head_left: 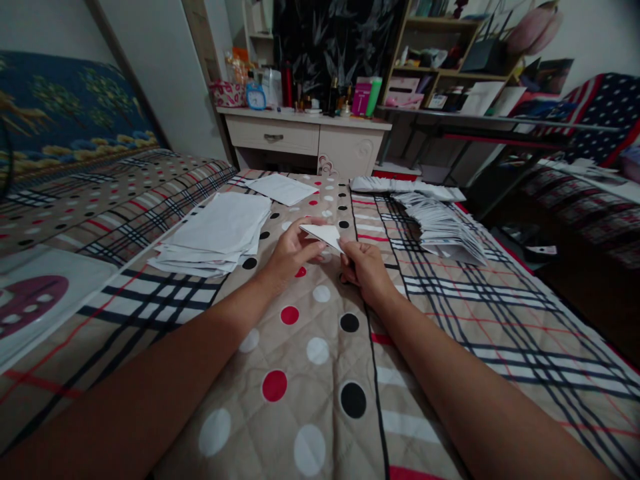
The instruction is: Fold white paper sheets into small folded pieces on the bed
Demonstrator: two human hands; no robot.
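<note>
A small folded white paper piece (326,235) is pinched between both of my hands above the quilt. My left hand (293,255) grips its left side with thumb and fingers closed. My right hand (366,268) is closed on its right corner. To the left lies a stack of flat white paper sheets (217,233). On the right, a long row of folded white paper pieces (440,227) fans across the bed. One loose sheet (283,188) lies further back.
The bed has a beige quilt (310,373) with dots and plaid bands. A white dresser (305,137) crowded with bottles and a blue clock stands behind. Shelves and a dark desk are at the back right. A floor gap runs along the bed's right edge.
</note>
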